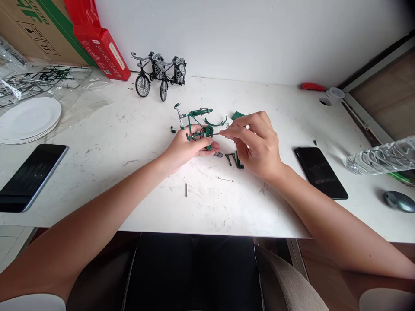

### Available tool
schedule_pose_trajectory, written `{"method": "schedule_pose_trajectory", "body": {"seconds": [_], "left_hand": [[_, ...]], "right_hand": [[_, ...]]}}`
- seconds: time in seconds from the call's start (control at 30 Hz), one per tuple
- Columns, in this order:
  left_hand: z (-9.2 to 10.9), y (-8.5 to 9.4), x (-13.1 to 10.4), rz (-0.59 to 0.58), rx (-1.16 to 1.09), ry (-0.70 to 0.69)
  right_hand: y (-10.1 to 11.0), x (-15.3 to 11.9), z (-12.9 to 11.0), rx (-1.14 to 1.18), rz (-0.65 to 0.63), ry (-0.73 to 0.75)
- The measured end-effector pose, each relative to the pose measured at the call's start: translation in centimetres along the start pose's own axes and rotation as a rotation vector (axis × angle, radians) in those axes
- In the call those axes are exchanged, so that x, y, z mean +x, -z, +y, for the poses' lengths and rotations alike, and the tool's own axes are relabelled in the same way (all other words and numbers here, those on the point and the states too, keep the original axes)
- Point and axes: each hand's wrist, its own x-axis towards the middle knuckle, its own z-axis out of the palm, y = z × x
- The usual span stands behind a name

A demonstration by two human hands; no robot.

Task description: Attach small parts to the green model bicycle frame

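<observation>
My left hand [191, 142] is closed around a green model bicycle frame [192, 121], which has silver handlebars at its upper left. A green chain guard [209, 132] sits at the frame's near end, by my left thumb. My right hand [254, 138] pinches a thin metal rod [216, 134] whose tip reaches the chain guard; its exact kind is too small to tell. Just beyond the hands lies a curved green mudguard [216, 122], with a flat green piece [237, 115] to its right. Small green stand-like parts [231, 159] rest below my right hand.
Two assembled black model bicycles [162, 71] stand at the back. A phone [320, 172], a water bottle [381, 157] and a mouse [399, 201] are on the right. On the left are another phone [34, 177], white plates [30, 116] and a red box [102, 54]. A small pin [186, 190] lies in front.
</observation>
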Motion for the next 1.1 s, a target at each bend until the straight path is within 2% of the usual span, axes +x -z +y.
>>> {"method": "schedule_pose_trajectory", "body": {"seconds": [0.2, 0.5, 0.63, 0.83, 1.1], "left_hand": [[-0.3, 0.1, -0.1, -0.021, 0.036, -0.033], [-0.4, -0.1, -0.1, 0.01, 0.072, -0.042], [-0.4, -0.2, -0.1, 0.007, 0.102, -0.054], [-0.4, -0.7, -0.2, 0.023, 0.131, -0.061], [-0.4, -1.1, -0.3, 0.024, 0.149, -0.058]], "right_hand": [[0.3, 0.3, -0.2, -0.051, -0.018, 0.021], [0.8, 0.5, 0.0, -0.154, -0.091, 0.011], [1.1, 0.7, -0.2, -0.155, -0.146, -0.023], [1.2, 1.0, -0.2, -0.181, -0.15, -0.018], [1.3, 0.9, -0.7, -0.109, -0.256, -0.079]]}}
